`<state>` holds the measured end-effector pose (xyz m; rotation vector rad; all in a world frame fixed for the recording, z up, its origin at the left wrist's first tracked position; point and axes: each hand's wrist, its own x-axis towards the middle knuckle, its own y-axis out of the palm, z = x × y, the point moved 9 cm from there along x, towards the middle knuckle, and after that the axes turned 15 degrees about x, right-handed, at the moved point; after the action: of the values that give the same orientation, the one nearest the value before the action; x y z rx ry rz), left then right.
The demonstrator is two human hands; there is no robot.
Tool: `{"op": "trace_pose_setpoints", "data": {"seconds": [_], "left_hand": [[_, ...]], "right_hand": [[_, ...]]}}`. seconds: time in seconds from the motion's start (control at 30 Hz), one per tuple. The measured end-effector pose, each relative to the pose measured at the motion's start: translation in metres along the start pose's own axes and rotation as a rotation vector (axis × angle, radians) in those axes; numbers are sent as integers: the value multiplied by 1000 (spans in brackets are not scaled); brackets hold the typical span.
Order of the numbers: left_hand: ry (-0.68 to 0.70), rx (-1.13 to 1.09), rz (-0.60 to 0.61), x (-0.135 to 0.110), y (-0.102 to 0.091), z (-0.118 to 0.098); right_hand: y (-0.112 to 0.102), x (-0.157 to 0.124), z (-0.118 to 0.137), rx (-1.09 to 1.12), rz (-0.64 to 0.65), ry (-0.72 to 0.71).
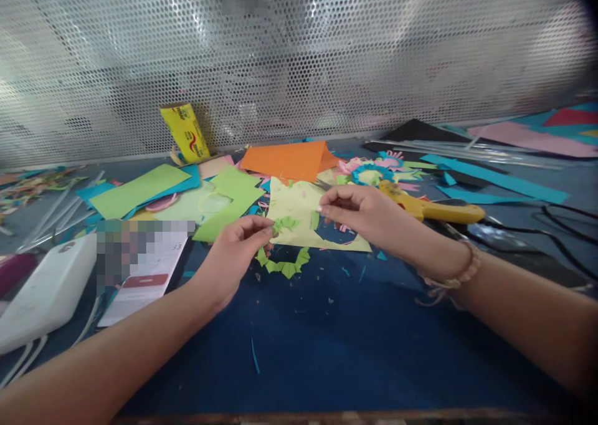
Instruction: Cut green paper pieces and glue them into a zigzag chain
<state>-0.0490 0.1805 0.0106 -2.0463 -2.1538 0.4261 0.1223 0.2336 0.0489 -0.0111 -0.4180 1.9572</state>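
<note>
Nearest, both forearms run off the bottom edge over the blue table, and at the left a white box is cut by the frame beside a printed card that is partly blurred out. Over the middle of the table, the left hand pinches a folded green paper strip, whose zigzag tail droops below. The right hand nips the strip's other end between thumb and forefinger, fingertips hiding the grip. Behind them lies a pale yellow sheet and a yellow tool, its front hidden by the right hand; orange paper sits before the perforated metal screen.
</note>
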Motion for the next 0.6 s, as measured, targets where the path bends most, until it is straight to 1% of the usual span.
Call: {"op": "trace_pose_setpoints", "data": {"seconds": [0.13,0.2,0.33,0.4,0.5,0.6], "left_hand": [[-13,82,1,0,-3,4],[-3,139,22,-1,-1,3],[45,250,58,-4,3,-4],[63,275,72,-5,5,-7],[100,326,124,-7,10,-11],[151,416,185,-10,18,-14]], "right_hand": [[-14,4,-9,49,-81,65],[-20,6,-13,74,-105,84],[-27,12,-21,215,-128,76],[-34,14,-24,269,-164,63],[-47,16,-25,252,-229,30],[-47,16,-22,196,-203,15]]}}
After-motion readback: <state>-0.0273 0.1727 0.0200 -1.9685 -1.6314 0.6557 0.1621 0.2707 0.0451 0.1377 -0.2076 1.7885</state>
